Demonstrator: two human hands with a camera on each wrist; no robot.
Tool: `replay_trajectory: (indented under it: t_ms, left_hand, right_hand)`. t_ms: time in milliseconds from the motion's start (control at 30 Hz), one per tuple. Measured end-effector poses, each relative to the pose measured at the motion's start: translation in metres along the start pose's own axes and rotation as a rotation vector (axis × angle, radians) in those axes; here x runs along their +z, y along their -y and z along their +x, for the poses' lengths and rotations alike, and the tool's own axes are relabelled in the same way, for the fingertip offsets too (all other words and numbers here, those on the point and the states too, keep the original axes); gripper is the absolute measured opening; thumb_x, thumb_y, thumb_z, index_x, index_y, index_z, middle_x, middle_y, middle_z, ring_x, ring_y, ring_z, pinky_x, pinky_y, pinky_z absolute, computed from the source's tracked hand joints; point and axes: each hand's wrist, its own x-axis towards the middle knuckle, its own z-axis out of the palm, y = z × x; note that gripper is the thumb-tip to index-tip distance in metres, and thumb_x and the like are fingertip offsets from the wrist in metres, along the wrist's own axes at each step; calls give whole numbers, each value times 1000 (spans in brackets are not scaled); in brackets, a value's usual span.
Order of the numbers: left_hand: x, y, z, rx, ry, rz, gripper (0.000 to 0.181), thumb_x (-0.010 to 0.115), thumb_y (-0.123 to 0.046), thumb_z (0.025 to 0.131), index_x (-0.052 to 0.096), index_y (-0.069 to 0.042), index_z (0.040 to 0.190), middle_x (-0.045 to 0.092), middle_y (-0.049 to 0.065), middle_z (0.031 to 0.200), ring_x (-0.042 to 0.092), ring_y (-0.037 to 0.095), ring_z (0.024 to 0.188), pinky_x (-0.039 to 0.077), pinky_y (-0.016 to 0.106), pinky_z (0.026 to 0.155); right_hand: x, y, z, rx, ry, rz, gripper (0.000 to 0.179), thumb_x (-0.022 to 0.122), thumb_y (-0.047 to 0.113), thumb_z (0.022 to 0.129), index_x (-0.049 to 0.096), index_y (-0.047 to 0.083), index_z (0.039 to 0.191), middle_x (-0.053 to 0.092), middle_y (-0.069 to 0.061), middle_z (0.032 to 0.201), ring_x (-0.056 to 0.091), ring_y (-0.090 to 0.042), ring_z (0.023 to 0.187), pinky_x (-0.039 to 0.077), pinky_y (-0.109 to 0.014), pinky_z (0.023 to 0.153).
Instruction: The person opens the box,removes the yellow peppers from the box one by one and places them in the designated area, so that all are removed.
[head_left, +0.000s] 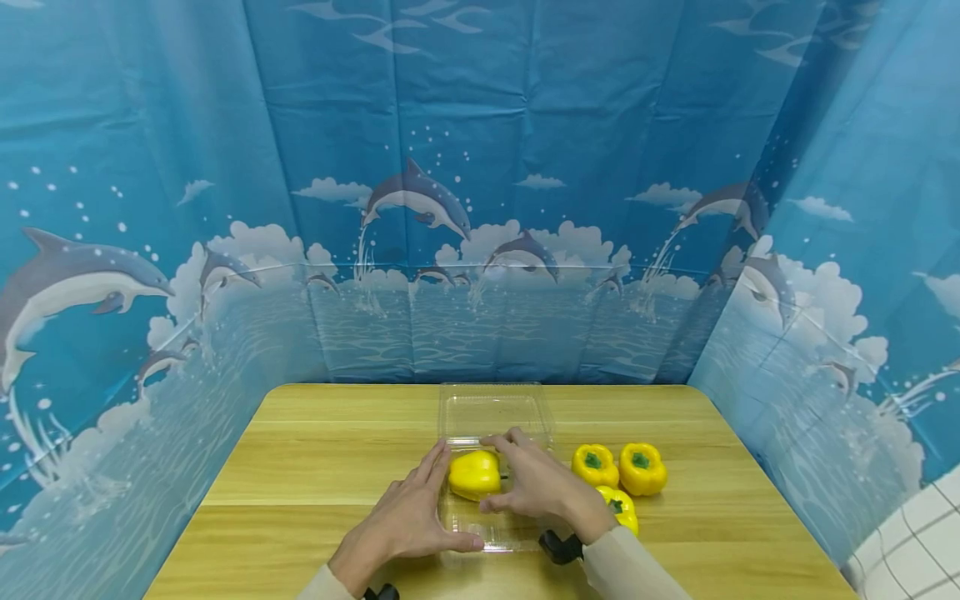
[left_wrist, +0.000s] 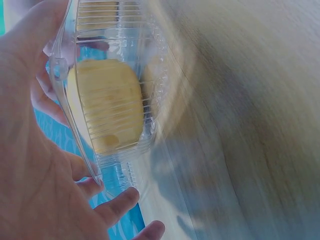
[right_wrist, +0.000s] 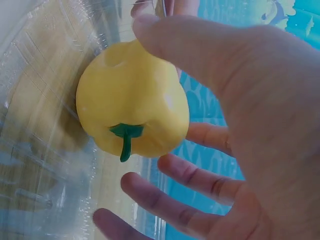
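Note:
A yellow bell pepper (head_left: 474, 475) with a green stem lies on its side in the clear plastic clamshell box (head_left: 468, 521), whose lid (head_left: 495, 412) is folded back, away from me. My left hand (head_left: 408, 512) is spread along the box's left side and near corner, its fingers at the rim. Over the right part of the box is my right hand (head_left: 540, 479), fingers spread around the pepper's stem end (right_wrist: 127, 135). In the right wrist view its thumb is close to the pepper; whether they touch I cannot tell.
Three more yellow bell peppers stand right of the box: one at the back left (head_left: 595, 465), one at the back right (head_left: 642, 468), and a nearer one (head_left: 621, 508) partly behind my right arm. A wooden table (head_left: 300, 475) carries everything. Dolphin-print curtains (head_left: 480, 325) hang around it.

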Motion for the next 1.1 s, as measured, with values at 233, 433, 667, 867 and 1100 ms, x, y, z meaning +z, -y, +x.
replay_trajectory:
  t_ms: [233, 433, 667, 867, 1100]
  left_hand:
    - [1, 2, -1, -6, 2, -4, 145, 84, -89, 85, 16, -14, 189, 6, 7, 200, 50, 58, 165, 41, 89, 126]
    - [2, 1, -1, -5, 3, -8, 144, 84, -89, 86, 16, -14, 189, 6, 7, 200, 50, 58, 165, 41, 90, 126]
    - [2, 1, 0, 0, 3, -7, 144, 84, -89, 86, 16, -14, 189, 6, 7, 200, 51, 57, 165, 41, 89, 126]
    - [2, 0, 0, -2, 3, -5, 144, 85, -87, 87, 15, -14, 189, 6, 7, 200, 51, 57, 165, 42, 89, 126]
    - [1, -1, -1, -5, 5, -9, 144, 87, -84, 87, 15, -14, 189, 5, 7, 200, 50, 58, 165, 42, 89, 126]
  right_hand:
    - [6, 1, 5, -13, -10, -68, 85, 101, 50, 92, 66, 17, 163, 67, -9, 143, 70, -22, 112, 68, -50, 97]
    - [11, 1, 6, -4, 0, -72, 80, 99, 48, 95, 67, 13, 159, 68, -13, 149, 74, -28, 120, 68, -54, 104]
    - [12, 2, 6, 6, -2, -56, 78, 99, 46, 95, 66, 11, 157, 68, -15, 151, 75, -30, 119, 69, -54, 103]
    - [14, 0, 5, 9, -8, -52, 78, 99, 47, 95, 67, 12, 157, 68, -15, 151, 76, -30, 118, 69, -55, 102]
    - [14, 0, 4, 8, -18, -49, 79, 99, 49, 95, 67, 11, 157, 69, -15, 150, 76, -29, 116, 69, -54, 101]
